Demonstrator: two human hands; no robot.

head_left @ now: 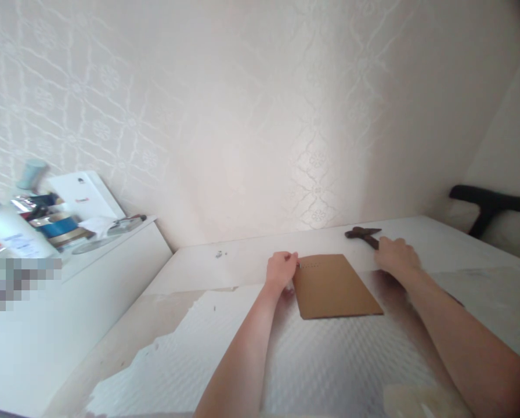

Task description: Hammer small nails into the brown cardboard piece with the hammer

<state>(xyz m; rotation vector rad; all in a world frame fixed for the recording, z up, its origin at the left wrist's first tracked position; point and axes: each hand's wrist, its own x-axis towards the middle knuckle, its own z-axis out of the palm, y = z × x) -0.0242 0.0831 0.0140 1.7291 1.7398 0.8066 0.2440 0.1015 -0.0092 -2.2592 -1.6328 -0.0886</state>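
The left hand (281,270) pinches the far left corner of the flat brown cardboard sheet (336,287) lying on the white table (242,261). The right hand (397,255) is at the dark brown tool (362,233) just beyond the sheet; I cannot tell its grip.

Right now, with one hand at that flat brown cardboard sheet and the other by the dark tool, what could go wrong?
The left hand meets the flat brown cardboard sheet at one corner only, so the sheet might swivel on the white textured cover. The right hand lies beside the dark brown tool near the wall; a careless nudge could slide it away.
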